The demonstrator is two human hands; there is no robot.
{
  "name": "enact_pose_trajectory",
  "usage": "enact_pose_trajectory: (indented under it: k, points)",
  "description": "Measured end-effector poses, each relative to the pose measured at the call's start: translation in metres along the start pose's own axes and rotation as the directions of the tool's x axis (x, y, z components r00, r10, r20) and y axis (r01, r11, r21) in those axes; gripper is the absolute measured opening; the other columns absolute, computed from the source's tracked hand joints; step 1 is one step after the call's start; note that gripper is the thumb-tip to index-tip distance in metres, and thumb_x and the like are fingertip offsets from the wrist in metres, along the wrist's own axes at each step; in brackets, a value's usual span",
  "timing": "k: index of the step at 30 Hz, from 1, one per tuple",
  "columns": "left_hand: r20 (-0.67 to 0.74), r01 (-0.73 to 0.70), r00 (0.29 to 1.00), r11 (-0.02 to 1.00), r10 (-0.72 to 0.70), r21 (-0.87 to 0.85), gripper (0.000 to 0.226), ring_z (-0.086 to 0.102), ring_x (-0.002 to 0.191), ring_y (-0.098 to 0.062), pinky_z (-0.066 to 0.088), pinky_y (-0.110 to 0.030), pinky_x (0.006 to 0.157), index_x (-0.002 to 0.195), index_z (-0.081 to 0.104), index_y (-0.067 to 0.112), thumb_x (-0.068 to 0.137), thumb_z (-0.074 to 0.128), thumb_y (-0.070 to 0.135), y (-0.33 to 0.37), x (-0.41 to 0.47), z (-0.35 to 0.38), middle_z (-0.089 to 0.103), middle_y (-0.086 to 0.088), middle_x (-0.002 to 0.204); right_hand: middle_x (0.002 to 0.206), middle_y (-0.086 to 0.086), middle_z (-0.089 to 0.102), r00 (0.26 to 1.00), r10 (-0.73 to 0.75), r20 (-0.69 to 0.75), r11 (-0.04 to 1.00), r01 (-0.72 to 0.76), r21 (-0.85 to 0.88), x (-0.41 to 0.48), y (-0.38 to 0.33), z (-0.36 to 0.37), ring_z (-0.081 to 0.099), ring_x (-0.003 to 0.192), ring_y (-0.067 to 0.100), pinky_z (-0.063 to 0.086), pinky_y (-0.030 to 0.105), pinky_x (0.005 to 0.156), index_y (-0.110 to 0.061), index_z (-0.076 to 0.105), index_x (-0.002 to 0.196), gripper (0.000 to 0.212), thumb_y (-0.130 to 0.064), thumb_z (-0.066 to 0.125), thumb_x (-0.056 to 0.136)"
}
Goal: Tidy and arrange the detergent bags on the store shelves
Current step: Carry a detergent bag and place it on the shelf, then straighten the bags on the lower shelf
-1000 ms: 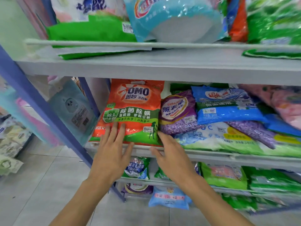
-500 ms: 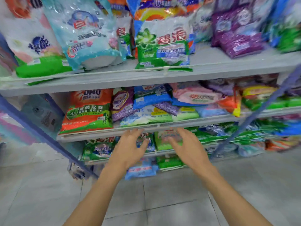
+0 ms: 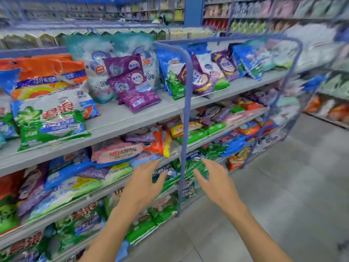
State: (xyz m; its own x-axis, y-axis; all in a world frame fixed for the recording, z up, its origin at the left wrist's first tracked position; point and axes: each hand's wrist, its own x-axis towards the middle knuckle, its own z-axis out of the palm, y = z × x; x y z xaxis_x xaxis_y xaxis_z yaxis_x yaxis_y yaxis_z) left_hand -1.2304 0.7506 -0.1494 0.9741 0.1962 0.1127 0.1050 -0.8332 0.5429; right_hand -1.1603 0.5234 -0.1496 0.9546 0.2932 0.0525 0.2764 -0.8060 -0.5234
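Left hand (image 3: pixel 142 183) and right hand (image 3: pixel 217 181) reach forward side by side, palms facing, fingers spread, holding nothing. Detergent bags (image 3: pixel 132 87) fill shelves (image 3: pixel 120 120) from 9 to 1 o'clock; pink bag (image 3: pixel 117 153) lies at 11 o'clock of left hand.

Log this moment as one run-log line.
left hand: open, empty | right hand: open, empty | both off bags | purple plastic detergent bag: leaning

At ten o'clock an orange bag (image 3: pixel 43 72) banded in blue and yellow is seen, and below it a green and white bag (image 3: pixel 50 122) lettered in red. At twelve o'clock speckled purple bags (image 3: pixel 134 91) are shown. A pink bag (image 3: pixel 117 152) is seen at centre. The shelf boards (image 3: pixel 120 120) are grey, the upright post (image 3: pixel 186 129) lavender-blue, the floor tiles (image 3: pixel 283 186) grey.
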Motion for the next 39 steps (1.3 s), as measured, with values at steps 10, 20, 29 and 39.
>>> enact_pose_trajectory:
  k: [10,20,29,39]
  points:
    - [0.055,-0.261,0.964,0.965,0.262,-0.02,0.051,0.048,0.139,-0.017,0.036,-0.032,0.114,0.147,0.053,0.019,0.103,0.052,0.045,0.131,0.11,0.051,0.056,0.003,0.147,0.145,-0.001,0.056,0.956,0.186,-0.228,0.982,-0.187,0.013,0.044,0.107,-0.099,0.047,0.137,0.02,0.038,0.035,0.109,-0.019,0.053,0.144,0.057,-0.055,0.051,0.1]
    - [0.063,-0.402,0.911,0.911,0.408,-0.093,0.046,0.053,0.132,-0.014,0.037,-0.025,0.107,0.143,0.058,0.023,0.101,0.058,0.041,0.245,0.257,0.119,0.061,0.005,0.142,0.137,-0.001,0.061,0.898,0.305,-0.318,0.95,-0.308,0.042,0.131,0.209,-0.175,0.048,0.132,0.019,0.041,0.035,0.105,-0.022,0.059,0.134,0.042,-0.047,0.056,0.1]
    - [0.16,-0.501,0.839,0.853,0.52,-0.147,0.044,0.054,0.131,-0.016,0.038,-0.025,0.105,0.142,0.058,0.023,0.101,0.057,0.04,0.36,0.371,0.209,0.063,0.003,0.14,0.145,-0.002,0.056,0.827,0.412,-0.382,0.908,-0.406,0.102,0.203,0.324,-0.246,0.043,0.139,0.017,0.033,0.029,0.11,-0.022,0.056,0.14,0.047,-0.048,0.056,0.101]
    - [0.155,-0.525,0.837,0.85,0.525,-0.04,0.051,0.045,0.14,-0.017,0.034,-0.034,0.117,0.15,0.049,0.025,0.103,0.051,0.045,0.512,0.484,0.333,0.053,0.006,0.151,0.154,-0.007,0.047,0.826,0.423,-0.374,0.905,-0.405,0.129,0.283,0.51,-0.354,0.034,0.146,0.011,0.028,0.03,0.116,-0.025,0.049,0.147,0.058,-0.057,0.052,0.099]
